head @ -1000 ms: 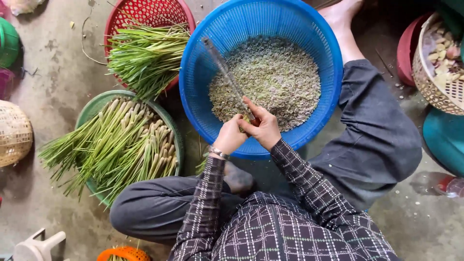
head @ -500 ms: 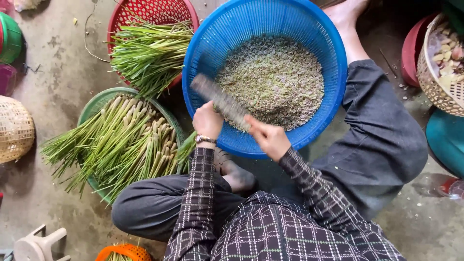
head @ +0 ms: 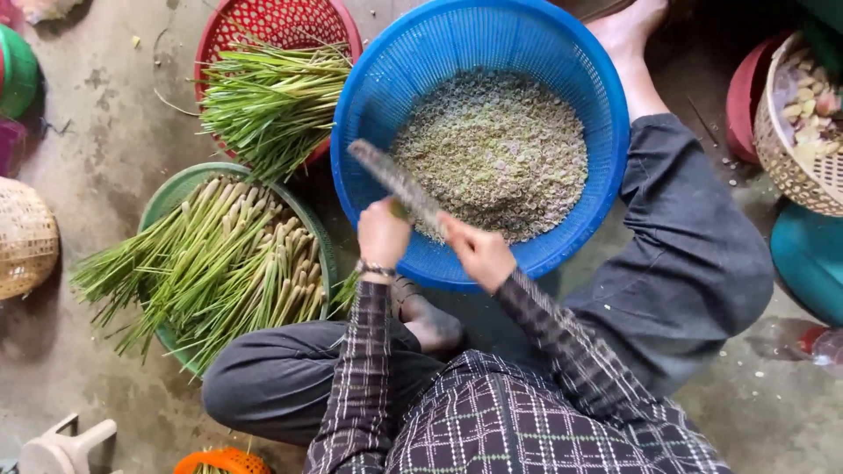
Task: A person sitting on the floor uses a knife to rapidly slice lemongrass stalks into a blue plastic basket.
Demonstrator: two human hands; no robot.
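Blue basket [head: 378, 105] before you already holds a deep heap of slices [head: 492, 154], your right hand [head: 481, 253] clamped on the knife [head: 395, 183], left hand [head: 383, 233] pinching a stalk [head: 400, 211] over its rim, while many stalks wait in the green basin [head: 176, 197].

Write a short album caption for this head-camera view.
Seated person's right hand swings a knife over a blue basket of chopped bits; left hand beside it.
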